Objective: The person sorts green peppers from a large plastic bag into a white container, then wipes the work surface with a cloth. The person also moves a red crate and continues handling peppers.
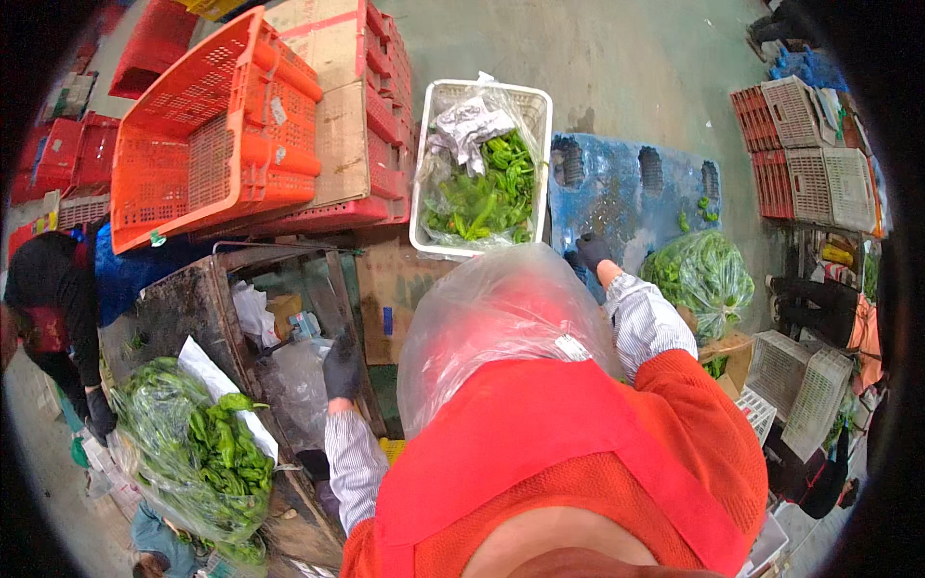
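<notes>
My left hand [341,368], in a dark glove, hangs over the open bay of a worn wooden bench [238,361], beside clear plastic film [296,383]. Whether it grips the film is unclear. My right hand [594,250], also gloved, has its fingers curled above a blue plastic pallet [607,195]; what it may hold is hidden. A large clear plastic bag [498,311] billows before my red apron, between my arms. Beyond it stands a white plastic crate [545,144], lined with film, holding green peppers [484,202] and crumpled paper [470,130].
A bag of green peppers [224,448] lies on the bench at left, with a person in black [58,311] behind it. Another full bag [701,282] sits at right. An orange crate [217,144] rests beside stacked red crates [386,115]. More crates [816,152] line the right.
</notes>
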Available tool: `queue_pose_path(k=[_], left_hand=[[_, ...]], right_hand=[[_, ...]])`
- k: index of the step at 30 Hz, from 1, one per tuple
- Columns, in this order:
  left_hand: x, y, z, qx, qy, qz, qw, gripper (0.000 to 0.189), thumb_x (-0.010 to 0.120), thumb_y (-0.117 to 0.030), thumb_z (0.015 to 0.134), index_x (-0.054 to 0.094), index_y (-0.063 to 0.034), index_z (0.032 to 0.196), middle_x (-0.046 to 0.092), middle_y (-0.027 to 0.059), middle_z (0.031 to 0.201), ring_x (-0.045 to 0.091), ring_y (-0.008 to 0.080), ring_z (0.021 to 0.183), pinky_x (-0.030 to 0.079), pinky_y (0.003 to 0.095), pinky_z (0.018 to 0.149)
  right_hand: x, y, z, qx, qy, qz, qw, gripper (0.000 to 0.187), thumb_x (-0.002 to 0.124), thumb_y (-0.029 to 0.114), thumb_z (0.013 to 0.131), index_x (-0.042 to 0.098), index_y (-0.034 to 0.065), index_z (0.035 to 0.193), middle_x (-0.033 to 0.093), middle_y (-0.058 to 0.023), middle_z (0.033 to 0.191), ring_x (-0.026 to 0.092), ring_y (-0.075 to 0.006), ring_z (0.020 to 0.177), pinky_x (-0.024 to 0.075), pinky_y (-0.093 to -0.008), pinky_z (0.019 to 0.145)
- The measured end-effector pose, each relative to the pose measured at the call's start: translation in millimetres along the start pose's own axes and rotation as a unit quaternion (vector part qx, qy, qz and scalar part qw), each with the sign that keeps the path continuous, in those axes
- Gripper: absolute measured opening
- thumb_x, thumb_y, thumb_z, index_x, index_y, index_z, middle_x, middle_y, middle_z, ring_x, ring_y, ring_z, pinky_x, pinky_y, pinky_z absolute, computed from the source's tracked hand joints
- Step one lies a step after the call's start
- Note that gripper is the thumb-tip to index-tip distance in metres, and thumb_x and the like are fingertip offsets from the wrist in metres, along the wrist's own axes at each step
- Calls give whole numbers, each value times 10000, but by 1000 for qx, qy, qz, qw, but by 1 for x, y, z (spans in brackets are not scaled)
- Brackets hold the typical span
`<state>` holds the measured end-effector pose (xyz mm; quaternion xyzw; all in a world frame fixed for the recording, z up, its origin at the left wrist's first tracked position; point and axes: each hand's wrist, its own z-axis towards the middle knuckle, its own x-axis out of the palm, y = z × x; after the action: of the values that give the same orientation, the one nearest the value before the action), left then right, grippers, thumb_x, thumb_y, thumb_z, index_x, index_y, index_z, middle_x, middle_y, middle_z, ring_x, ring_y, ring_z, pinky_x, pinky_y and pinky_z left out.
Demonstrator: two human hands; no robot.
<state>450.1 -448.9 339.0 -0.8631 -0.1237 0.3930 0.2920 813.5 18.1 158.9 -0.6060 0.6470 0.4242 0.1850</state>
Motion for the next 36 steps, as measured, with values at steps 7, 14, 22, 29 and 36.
queue_pose_path(k=[7,14,22,29,36], left_hand=[[83,-33,159,106,116,98,983,424,614,-272,844,569,-16,1179,628,198,1090,625,313,980,479,352,843],[217,48,321,105,183,224,952,535,594,-383,833,530,-20,1220,613,212,1107,610,333,992,470,394,861],[333,98,389,-37,107,180,977,614,560,-424,854,490,73,1208,560,270,1174,522,385,1121,410,400,936],[346,99,379,68,-23,305,950,420,512,-321,900,554,62,1067,600,297,1009,569,440,959,445,460,809],[347,138,399,57,-19,294,954,514,476,-342,924,498,94,1196,531,295,1199,507,425,1109,407,436,927]], right_hand=[[41,-18,50,10,-59,140,988,358,582,276,831,632,42,1097,657,-143,1039,633,-268,886,488,-359,801],[153,8,106,89,-40,231,968,514,586,319,852,512,-6,1244,612,-195,1141,583,-301,1050,441,-356,901],[245,-20,138,81,-182,288,937,598,634,368,828,462,11,1277,586,-253,1126,567,-354,1058,430,-393,899],[260,-17,142,160,-224,284,918,431,682,386,793,639,8,996,649,-214,888,627,-350,805,476,-397,746],[256,-20,155,142,-236,241,931,401,651,368,807,621,4,973,621,-248,870,602,-408,810,462,-452,731]])
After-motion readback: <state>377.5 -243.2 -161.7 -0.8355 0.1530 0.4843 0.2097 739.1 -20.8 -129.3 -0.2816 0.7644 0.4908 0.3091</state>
